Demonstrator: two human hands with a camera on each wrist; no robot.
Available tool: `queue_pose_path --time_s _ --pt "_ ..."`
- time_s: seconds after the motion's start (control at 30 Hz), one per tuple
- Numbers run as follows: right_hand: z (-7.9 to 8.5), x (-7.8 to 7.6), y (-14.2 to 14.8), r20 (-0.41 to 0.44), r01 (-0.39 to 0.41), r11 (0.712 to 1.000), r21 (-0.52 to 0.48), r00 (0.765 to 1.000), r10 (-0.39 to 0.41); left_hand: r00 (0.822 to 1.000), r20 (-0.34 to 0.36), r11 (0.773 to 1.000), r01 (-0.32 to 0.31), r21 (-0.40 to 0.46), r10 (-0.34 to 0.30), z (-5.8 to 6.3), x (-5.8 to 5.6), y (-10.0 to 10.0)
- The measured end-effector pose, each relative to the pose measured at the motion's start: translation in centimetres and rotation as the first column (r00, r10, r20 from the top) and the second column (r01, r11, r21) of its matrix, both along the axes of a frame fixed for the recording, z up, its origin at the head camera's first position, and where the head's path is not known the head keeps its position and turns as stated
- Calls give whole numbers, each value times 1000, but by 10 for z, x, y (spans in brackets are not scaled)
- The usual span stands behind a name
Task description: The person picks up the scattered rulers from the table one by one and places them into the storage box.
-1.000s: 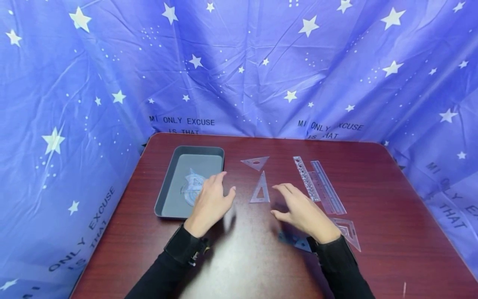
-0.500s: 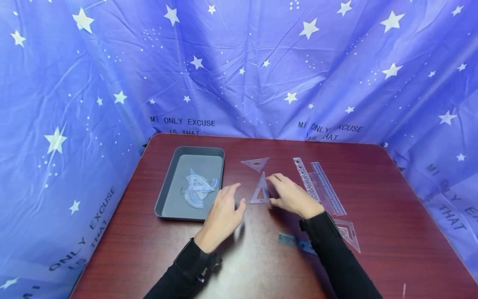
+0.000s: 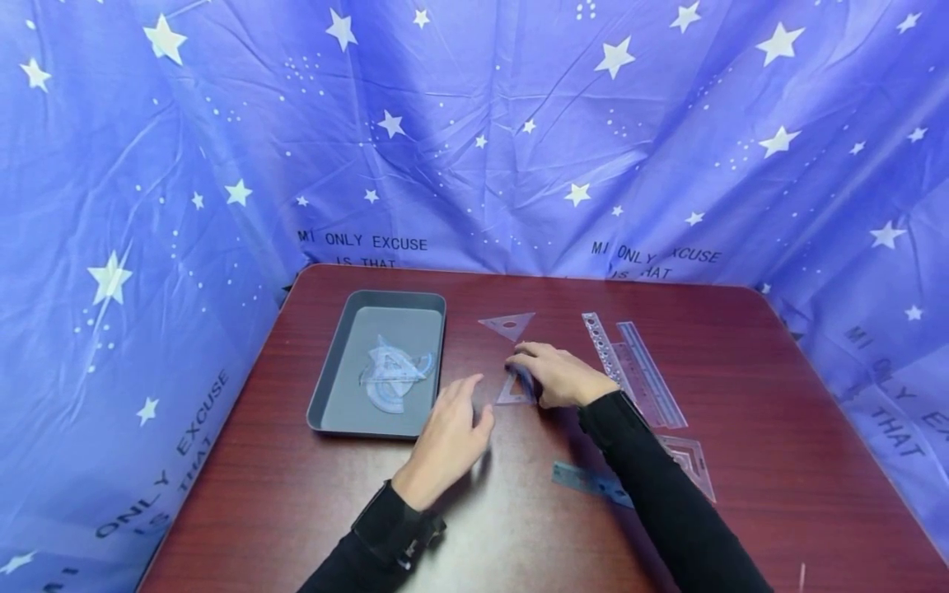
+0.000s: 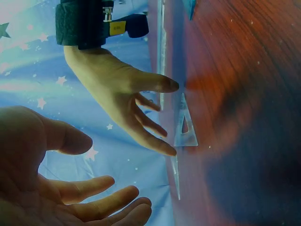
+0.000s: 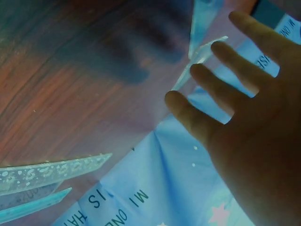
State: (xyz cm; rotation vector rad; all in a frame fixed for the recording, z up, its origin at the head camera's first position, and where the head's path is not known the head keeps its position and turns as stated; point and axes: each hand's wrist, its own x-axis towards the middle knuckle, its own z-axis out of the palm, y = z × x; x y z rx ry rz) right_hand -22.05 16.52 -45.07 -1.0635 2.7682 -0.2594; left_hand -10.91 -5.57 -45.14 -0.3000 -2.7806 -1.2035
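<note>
Triangle [image 3: 516,390], where does it sit?

>> Flat on the table [image 3: 741,371], mid-table. Tray [image 3: 329,362] at its 9 o'clock, with a few clear drawing pieces already inside. Second triangle [image 3: 507,324] at 12, long clear rulers [image 3: 636,371] at 3, blue ruler [image 3: 586,480] at 5.

Hands?

>> Right hand [image 3: 559,375] is over the triangle's far tip, fingers spread and slightly bent, tips touching its 3 o'clock edge. The left wrist view shows contact but no pinch. Left hand [image 3: 452,428] hovers at the triangle's 7 o'clock, fingers spread and relaxed, holding nothing.

Step?

>> My read: it's the start of a pickup on the triangle, with contact made and no grip yet.

What does a lift need?

>> The piece is thin and flush with the table, so there's no edge to grab from above. I'd say tip one edge up with a fingertip, or slide it to get a thumb under, then pinch. The tips could skid on the plastic.
</note>
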Motion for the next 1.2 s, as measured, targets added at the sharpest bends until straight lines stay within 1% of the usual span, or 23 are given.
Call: queue_pose_path --time_s 0.13,0.2,0.27,0.37,0.47,0.57,0.77,0.9,1.0,1.03,1.1,1.17,1.2 --pt "-6 -6 -1 -22 -80 997 -2 997 80 1000 5 1000 3 3 -3 -3 1 -1" --pt "-7 -7 -2 -34 -100 995 -18 994 99 1000 6 1000 3 5 -3 -5 1 -1" --pt "-8 -7 -2 -43 -102 994 -28 994 101 1000 0 1000 4 6 -4 -6 1 -1" --pt "-7 -7 -3 -33 -67 997 -24 997 66 1000 5 1000 8 6 -8 -8 1 -1" --pt "-6 -7 -5 -15 -17 1000 0 1000 17 1000 9 1000 13 2 -13 -7 1 -1" --pt "-7 -7 -6 -24 15 1000 27 1000 -14 1000 19 1000 18 5 -18 -7 2 0" --pt "-8 -8 -7 -46 57 997 48 997 -55 998 50 1000 26 -8 -26 -9 2 0" --pt "-8 -8 -6 -44 80 995 53 996 -78 998 52 999 30 -16 -30 -8 3 0" --pt "-8 -9 -5 -41 84 995 57 996 -82 999 38 999 36 3 -37 -9 2 0" --pt "-8 -9 -5 -40 83 995 60 996 -81 999 35 999 39 15 -39 -11 1 -1" --pt "-8 -9 -5 -39 78 995 63 996 -76 999 -17 999 43 1 -43 -31 -5 -2" --pt "-8 -9 -5 -34 75 995 64 997 -73 998 -40 999 43 -1 -43 -45 -10 -2" --pt "-9 -9 -5 -31 74 995 62 997 -72 998 -53 999 38 -5 -38 -55 -13 -2"
